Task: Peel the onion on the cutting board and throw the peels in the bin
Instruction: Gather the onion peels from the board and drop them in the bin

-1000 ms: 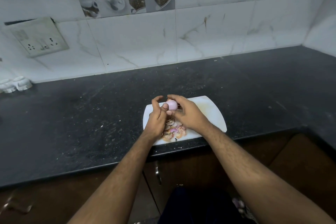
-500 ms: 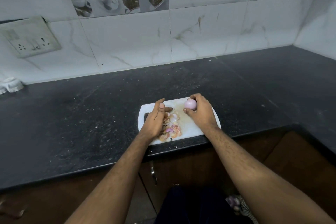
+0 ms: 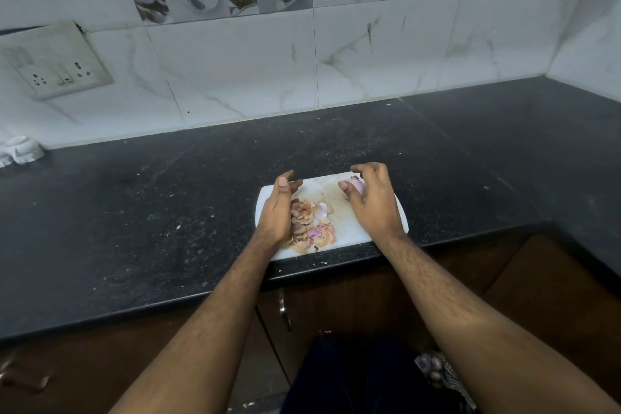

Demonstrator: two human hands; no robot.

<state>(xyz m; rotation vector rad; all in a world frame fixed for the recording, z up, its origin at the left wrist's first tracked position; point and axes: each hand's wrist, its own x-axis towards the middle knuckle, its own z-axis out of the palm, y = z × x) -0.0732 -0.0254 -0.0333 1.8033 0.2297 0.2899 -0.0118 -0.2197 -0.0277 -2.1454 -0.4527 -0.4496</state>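
Observation:
The peeled pinkish onion (image 3: 356,185) sits at the far right of the white cutting board (image 3: 353,228). My right hand (image 3: 373,205) curls over it, with the thumb against its near side and the fingers arched above. A pile of orange and pink peels (image 3: 312,223) lies in the middle of the board. My left hand (image 3: 277,212) stands on its edge along the pile's left side, fingers fairly straight, holding nothing. No bin is in view.
The board lies at the front edge of a dark stone counter (image 3: 151,212). A white object (image 3: 22,149) sits at the far left by the tiled wall, below a socket plate (image 3: 53,60). Brown cabinet doors with a metal handle (image 3: 284,309) are below the counter.
Both hands held the onion together a second ago. My right hand carried it to the board's right side and lowered it. My left hand let go and moved down beside the peels.

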